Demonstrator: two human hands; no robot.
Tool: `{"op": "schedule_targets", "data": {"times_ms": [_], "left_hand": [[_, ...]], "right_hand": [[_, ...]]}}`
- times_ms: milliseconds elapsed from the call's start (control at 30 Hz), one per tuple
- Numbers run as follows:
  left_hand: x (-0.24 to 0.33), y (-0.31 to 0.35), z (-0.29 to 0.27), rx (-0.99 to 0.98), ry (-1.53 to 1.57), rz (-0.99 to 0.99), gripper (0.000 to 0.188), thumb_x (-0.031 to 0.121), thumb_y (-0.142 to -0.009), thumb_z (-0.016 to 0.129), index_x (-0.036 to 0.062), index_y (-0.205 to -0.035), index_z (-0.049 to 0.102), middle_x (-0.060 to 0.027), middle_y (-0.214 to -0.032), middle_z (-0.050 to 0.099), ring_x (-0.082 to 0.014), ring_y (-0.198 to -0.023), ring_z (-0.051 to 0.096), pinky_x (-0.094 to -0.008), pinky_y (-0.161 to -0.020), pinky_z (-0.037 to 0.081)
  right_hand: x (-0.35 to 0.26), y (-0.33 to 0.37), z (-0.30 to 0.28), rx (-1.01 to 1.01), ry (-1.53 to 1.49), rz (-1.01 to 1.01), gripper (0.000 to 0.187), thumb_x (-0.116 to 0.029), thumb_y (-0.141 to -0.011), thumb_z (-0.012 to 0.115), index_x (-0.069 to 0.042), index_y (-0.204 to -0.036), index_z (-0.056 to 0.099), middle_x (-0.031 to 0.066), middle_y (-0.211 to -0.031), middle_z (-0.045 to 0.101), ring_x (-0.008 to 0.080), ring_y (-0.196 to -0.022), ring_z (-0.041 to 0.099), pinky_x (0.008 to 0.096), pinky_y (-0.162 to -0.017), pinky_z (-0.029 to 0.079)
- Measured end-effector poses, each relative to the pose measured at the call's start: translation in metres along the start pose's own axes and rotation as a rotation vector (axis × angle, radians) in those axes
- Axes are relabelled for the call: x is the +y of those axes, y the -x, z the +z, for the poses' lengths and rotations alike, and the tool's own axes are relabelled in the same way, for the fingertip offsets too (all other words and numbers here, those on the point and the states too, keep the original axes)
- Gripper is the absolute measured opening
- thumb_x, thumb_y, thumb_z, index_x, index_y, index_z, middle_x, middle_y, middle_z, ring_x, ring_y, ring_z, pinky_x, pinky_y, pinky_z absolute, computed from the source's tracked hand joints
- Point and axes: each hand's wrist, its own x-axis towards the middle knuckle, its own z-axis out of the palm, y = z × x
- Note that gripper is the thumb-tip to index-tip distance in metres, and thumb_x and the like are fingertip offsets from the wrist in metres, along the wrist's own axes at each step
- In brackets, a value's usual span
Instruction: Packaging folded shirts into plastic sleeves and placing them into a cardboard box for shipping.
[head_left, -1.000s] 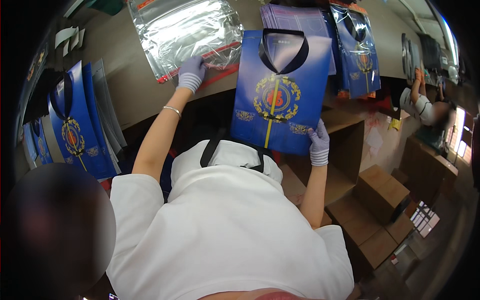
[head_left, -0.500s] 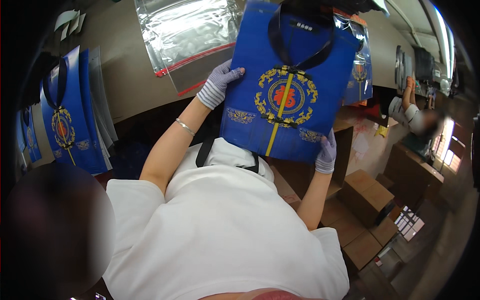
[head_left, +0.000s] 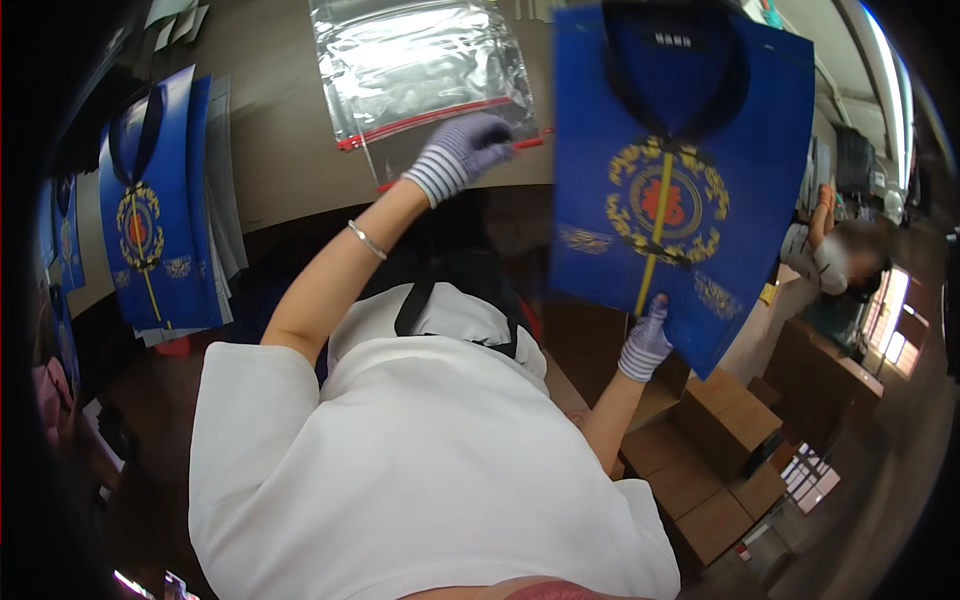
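Observation:
My right hand (head_left: pixel 645 342), in a striped knit glove, grips the lower edge of a flat blue garment-shaped package (head_left: pixel 690 170) with a gold and red emblem and a dark collar, holding it up over the table's edge. My gloved left hand (head_left: pixel 460 155) is off the package and rests on the red-striped mouth edge of a clear plastic zip bag (head_left: pixel 420 60) lying on the brown table (head_left: pixel 280 150), fingers curled on that edge. A thin bracelet sits on my left wrist.
A stack of the same blue packages (head_left: pixel 155 230) lies on the table at the left. Cardboard boxes (head_left: pixel 720 430) stand on the floor at the lower right. Another person (head_left: pixel 835 250) works at the far right.
My left hand let go of the blue package's left edge and moved onto the clear bag's mouth. The right hand alone now carries the package, shifted to the right.

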Motion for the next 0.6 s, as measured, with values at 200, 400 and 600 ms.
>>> {"op": "schedule_targets", "data": {"times_ms": [200,400,600], "left_hand": [[-0.120,0.012,-0.045,0.003,-0.924,0.197,0.009,0.008,-0.074,0.058,0.0036,-0.082,0.055,-0.0139,-0.082,0.058,-0.0342,-0.077,0.056,-0.0413,-0.071,0.046],[-0.139,-0.013,-0.057,0.287,-0.259,-0.308,0.020,0.023,-0.080,0.052,0.0070,-0.086,0.063,-0.0147,-0.074,0.062,-0.0306,-0.073,0.060,-0.0369,-0.068,0.047],[-0.144,-0.025,-0.068,0.166,-0.273,-0.355,0.022,0.023,-0.083,0.053,0.0033,-0.088,0.062,-0.0070,-0.068,0.061,-0.0127,-0.060,0.055,-0.0279,-0.059,0.046]], "right_hand": [[0.000,0.005,-0.018,0.050,0.260,0.036,0.051,-0.018,-0.079,0.068,0.005,-0.117,0.044,0.0100,-0.116,0.048,0.0203,-0.097,0.048,0.0333,-0.086,0.043],[-0.017,0.024,-0.044,-0.116,0.248,0.058,0.045,-0.013,-0.081,0.065,0.005,-0.118,0.044,0.0111,-0.118,0.049,0.0215,-0.100,0.049,0.0341,-0.089,0.042],[-0.056,0.043,0.021,-0.459,0.596,0.140,0.027,-0.010,-0.083,0.061,0.002,-0.107,0.058,0.0106,-0.102,0.061,0.0179,-0.087,0.058,0.0275,-0.079,0.046]]}}
